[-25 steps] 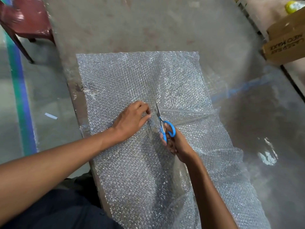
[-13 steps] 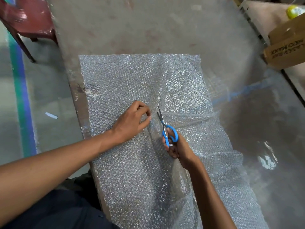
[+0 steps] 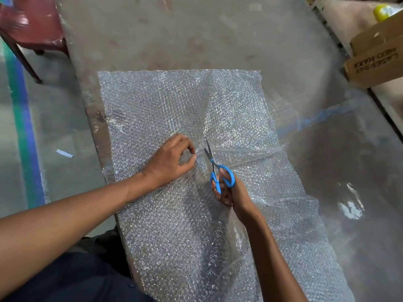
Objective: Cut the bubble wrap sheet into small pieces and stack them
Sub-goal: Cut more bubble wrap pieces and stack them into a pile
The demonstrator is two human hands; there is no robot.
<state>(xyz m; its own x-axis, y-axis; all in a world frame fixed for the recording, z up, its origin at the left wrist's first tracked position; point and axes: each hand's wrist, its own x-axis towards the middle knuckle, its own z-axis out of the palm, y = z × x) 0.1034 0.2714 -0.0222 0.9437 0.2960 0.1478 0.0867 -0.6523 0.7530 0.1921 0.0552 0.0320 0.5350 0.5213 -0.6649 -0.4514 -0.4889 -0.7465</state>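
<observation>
- Bubble wrap sheet (image 3: 174,225): spread flat along the grey desk (image 3: 196,35), covering its near part; the sheet's left edge runs close to the desk's left edge, and its far edge lies straight across the desk.
- Crease: a raised fold runs across the sheet from beside the scissors' blades out toward the sheet's right edge, where the film lifts slightly off the desk.
- Left hand (image 3: 170,162): resting on the sheet near its middle, thumb and forefinger pinching the film just left of the scissors' blades (the other fingers are curled under).
- Right hand (image 3: 231,192): grasping the scissors (image 3: 214,166), fingers through the blue handle loops, just right of the left hand and over the sheet.
- Scissors: blades parted a little, tips pointing away from the person, set at the film between the two hands; whether the blades touch the film cannot be told.
- Cardboard box (image 3: 377,59): beyond the sheet's far right corner, well apart from it, printed lettering on its side.
- Yellow object (image 3: 381,9): behind the box, blurred.
- Red chair (image 3: 30,25): on the floor beyond the sheet's far left corner, off the desk.
- Floor stripe (image 3: 24,127): green and blue band left of the sheet, with a white scrap (image 3: 64,153) lying beside it.
</observation>
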